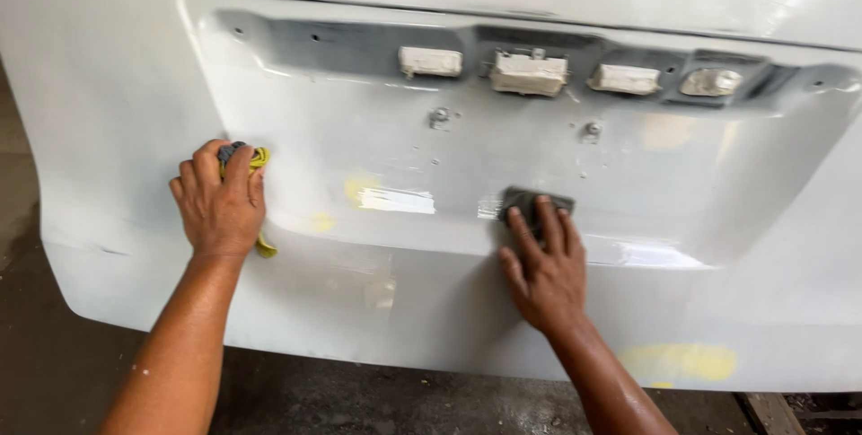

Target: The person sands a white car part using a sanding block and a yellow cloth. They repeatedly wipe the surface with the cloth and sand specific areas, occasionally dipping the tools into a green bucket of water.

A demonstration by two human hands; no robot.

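No packages, labels, signs or screens in view. Panel surface carries only bare primer and filler patches; nothing printed or displayed anywhere in frame.

pad: dark grey rectangular sanding pad (pixel 532 204), pressed flat on the white primed car body panel (pixel 431 309), on the lower slope of the panel's recessed plate area, just right of centre
pad cover: fingers of right hand (pixel 541 269) lie over its lower half; top edge and corners show
pad surroundings: wet glossy streak on the panel just left of it
cloth: yellow-green rag (pixel 259 166) with a dark grey piece bunched in it, at the recess's left edge
cloth state: crumpled, held against the panel under left hand (pixel 218 206); one end shows above the fingers, a tail hangs out below the palm
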